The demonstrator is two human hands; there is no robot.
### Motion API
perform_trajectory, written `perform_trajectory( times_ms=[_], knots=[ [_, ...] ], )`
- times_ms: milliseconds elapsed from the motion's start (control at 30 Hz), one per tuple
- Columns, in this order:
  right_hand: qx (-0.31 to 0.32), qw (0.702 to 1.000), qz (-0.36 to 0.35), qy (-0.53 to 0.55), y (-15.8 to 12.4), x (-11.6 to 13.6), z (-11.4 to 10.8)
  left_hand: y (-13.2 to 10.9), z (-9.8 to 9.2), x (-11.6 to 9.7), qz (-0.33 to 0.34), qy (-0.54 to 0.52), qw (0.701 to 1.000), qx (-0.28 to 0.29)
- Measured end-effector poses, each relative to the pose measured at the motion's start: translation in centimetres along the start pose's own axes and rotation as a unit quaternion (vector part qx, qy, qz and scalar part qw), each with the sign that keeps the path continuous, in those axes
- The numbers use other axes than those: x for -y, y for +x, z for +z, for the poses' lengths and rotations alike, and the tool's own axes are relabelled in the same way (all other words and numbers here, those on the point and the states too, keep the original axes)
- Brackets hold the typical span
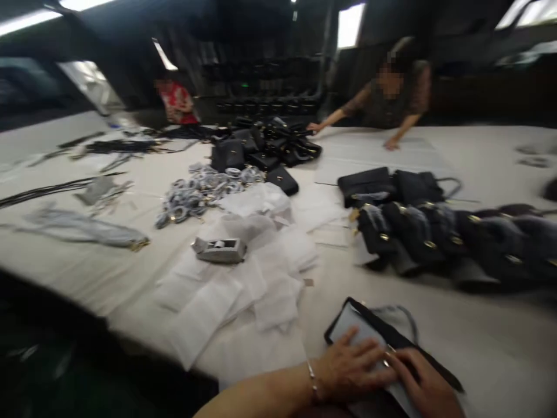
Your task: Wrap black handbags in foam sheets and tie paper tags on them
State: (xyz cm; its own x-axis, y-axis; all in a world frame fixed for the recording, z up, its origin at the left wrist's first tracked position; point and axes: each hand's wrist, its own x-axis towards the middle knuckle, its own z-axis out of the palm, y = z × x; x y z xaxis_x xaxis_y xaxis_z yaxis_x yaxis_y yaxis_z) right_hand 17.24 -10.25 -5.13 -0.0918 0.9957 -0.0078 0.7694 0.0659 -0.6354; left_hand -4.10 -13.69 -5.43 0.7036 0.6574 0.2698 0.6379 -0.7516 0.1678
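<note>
The black bag [385, 330] lay on the table [130, 284] at its near edge, right of the middle, directly beneath and between the two hands. The left hand [357, 363], with a thin bracelet at the wrist, rested palm down with fingers spread over a pale grey panel [348, 324] on the bag. The right hand [429, 386] lay against the bag on the side towards the table's right edge, fingers bent; whether it gripped could not be determined. The hands were close together, their fingers meeting or nearly so.

The bag was set aslant, one corner pointing up and left, its long dark edge running down towards the right. The pale panel was bordered by black. A handle in grey wrapping [409, 322] arched beyond the long edge. The lower part was covered by the hands, and blur obscured finer detail.

Left of the bag, loose white sheets [278, 296] were spread towards the near edge, with a tape dispenser [224, 251] on top. A row of black bags [411, 229] with gold-coloured fittings extended to the table's right edge. Further back stood a pile of black bags [265, 142], which a co-worker's hand [315, 128] at the far edge touched or nearly touched.
</note>
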Motion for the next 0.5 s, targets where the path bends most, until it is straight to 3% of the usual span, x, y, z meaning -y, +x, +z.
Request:
perform_trajectory(
  times_ms=[67,133,233,333,400,433,500],
  knots=[
    [0.002,1.0,0.024,-0.001,-2.2,-0.5,-1.8,1.0,-0.2,0.7,0.047,-0.063,0.997,0.005],
    [-0.028,0.999,0.002,-0.031,-3.0,-0.5,-2.2,1.8,0.1,2.0,0.024,-0.09,0.996,0.01],
    [-0.049,0.989,-0.085,-0.114,-3.3,-0.7,-0.9,2.4,0.9,3.7,-0.039,-0.098,0.994,0.038],
    [0.013,0.985,-0.12,-0.127,-3.6,-1.3,0.3,2.3,1.6,4.8,-0.067,-0.144,0.985,0.068],
    [0.025,0.992,-0.1,-0.077,-3.9,-1.8,-0.2,2.1,1.7,5.4,-0.065,-0.209,0.974,0.054],
    [0.003,0.996,-0.074,-0.041,-4.0,-2.1,-0.8,2.0,1.6,5.7,-0.08,-0.244,0.966,0.029],
    [-0.102,0.994,0.026,0.027,-4.3,-2.8,-2.3,2.2,1.6,6.2,-0.163,-0.303,0.938,-0.036]
  ],
)
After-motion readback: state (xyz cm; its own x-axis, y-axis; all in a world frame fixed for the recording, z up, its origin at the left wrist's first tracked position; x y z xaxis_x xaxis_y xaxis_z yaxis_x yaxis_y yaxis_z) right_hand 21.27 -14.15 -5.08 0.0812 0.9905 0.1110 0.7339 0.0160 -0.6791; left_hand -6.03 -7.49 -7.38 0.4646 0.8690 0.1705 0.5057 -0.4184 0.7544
